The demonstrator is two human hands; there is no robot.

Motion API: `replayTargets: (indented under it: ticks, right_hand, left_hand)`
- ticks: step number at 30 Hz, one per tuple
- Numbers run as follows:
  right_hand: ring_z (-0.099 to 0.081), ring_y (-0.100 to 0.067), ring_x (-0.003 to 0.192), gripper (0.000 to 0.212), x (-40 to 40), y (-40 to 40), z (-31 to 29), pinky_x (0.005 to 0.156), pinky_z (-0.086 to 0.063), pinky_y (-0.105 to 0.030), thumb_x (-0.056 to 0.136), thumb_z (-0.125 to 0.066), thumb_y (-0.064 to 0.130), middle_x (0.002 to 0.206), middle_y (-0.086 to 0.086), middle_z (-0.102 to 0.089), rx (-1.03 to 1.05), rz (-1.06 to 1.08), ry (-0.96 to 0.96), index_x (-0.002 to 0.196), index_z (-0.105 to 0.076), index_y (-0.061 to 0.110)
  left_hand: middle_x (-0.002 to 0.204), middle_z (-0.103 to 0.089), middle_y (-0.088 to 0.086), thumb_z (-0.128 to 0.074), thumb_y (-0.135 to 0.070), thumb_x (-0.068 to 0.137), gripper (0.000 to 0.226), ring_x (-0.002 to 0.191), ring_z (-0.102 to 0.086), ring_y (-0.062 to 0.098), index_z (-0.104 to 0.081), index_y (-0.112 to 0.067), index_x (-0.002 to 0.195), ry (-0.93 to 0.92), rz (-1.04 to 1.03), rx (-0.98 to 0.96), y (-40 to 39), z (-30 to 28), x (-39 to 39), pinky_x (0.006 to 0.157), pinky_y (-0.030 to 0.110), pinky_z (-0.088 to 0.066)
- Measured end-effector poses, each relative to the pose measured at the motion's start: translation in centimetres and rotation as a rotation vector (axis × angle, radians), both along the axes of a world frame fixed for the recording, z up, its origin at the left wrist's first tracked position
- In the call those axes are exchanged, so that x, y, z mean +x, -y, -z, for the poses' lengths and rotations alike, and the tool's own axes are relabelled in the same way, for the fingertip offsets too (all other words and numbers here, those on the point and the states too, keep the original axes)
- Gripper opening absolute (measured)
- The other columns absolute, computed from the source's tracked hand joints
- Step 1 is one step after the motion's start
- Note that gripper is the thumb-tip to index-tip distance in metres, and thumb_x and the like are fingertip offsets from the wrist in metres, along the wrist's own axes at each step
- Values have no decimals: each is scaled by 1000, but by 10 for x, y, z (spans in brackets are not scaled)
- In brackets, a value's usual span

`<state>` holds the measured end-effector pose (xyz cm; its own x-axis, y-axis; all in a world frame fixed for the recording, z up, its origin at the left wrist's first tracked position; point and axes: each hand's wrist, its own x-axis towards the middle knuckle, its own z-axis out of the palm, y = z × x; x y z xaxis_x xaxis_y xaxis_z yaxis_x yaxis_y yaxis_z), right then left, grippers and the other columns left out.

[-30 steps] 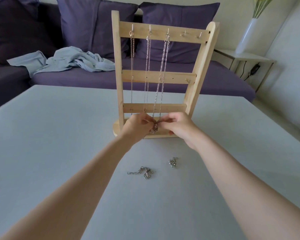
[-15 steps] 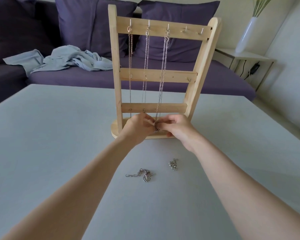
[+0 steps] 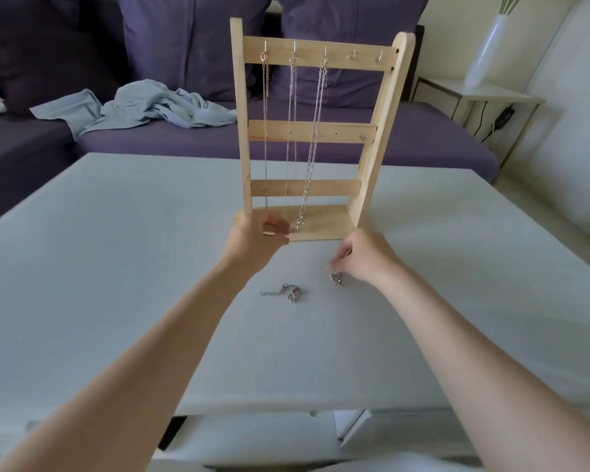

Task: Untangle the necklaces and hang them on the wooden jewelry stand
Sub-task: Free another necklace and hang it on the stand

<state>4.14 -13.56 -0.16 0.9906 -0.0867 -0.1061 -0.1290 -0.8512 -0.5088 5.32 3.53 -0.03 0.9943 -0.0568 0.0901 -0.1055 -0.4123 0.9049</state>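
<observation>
3 necklaces (image 3: 310,137) hang from the wooden jewelry stand (image 3: 315,131); the left hand (image 3: 257,240), loosely curled and empty, sits at its base, while the right hand (image 3: 367,258) hovers, fingers blurred, grip unclear, beside a small chain (image 3: 336,278) near another tangle (image 3: 288,293).

The wooden stand (image 3: 315,131) stands on the table (image 3: 116,267), sofa (image 3: 423,137) behind it. Three necklaces (image 3: 292,131) hang from its left hooks. Two chain clumps (image 3: 292,294) lie before it, between the hands
</observation>
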Motion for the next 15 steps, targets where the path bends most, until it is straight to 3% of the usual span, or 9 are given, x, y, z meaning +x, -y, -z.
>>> replayTargets:
  ticks: [3, 5, 8, 10, 12, 15]
  right_hand:
    - [-62, -28, 89, 2, -23, -10, 9, 69, -42, -24, 80, -66, 7, 95, -11, -66, -117, -52, 33, 81, -67, 8]
    - [-63, -24, 83, 9, -30, -19, 10, 69, -44, -24, 79, -62, 6, 89, -8, -67, -51, -43, 82, 75, -66, 12]
    - [-59, -15, 62, 13, -38, -30, -3, 64, -48, -22, 79, -64, 7, 68, -5, -66, 517, 38, 118, 68, -70, 11]
    - [-61, -14, 63, 13, -44, -31, -13, 62, -51, -20, 83, -63, 3, 69, -6, -66, 841, 38, 40, 72, -67, 10]
    - [-62, -15, 65, 11, -48, -30, -18, 59, -51, -18, 84, -61, -1, 73, -6, -65, 979, 42, -33, 80, -65, 7]
    - [-59, -15, 64, 9, -49, -28, -20, 55, -50, -16, 85, -61, -2, 75, -6, -64, 1000, 100, -48, 81, -65, 5]
  left_hand:
    - [79, -65, -5, -54, 8, 84, 28, 72, -62, 6, -59, -17, 75, -89, 90, 4, -4, 0, -27, 67, 19, -45]
    - [82, -67, -2, -54, 7, 85, 26, 79, -64, 13, -60, -18, 77, -128, 118, 18, -3, 3, -37, 77, 29, -49]
    - [85, -67, 4, -57, 2, 87, 15, 86, -63, 18, -63, -12, 84, -145, 154, 6, 0, 2, -47, 84, 34, -52]
    - [85, -66, 6, -58, 1, 89, 11, 83, -65, 15, -63, -9, 85, -221, 184, -107, -2, 0, -52, 81, 28, -55]
    - [82, -66, 9, -57, 4, 89, 13, 73, -67, 13, -62, -6, 82, -295, 184, -254, -7, -2, -54, 73, 22, -58]
    - [76, -68, 10, -56, 4, 90, 14, 60, -68, 9, -64, -4, 81, -289, 121, -328, -14, -1, -53, 65, 18, -57]
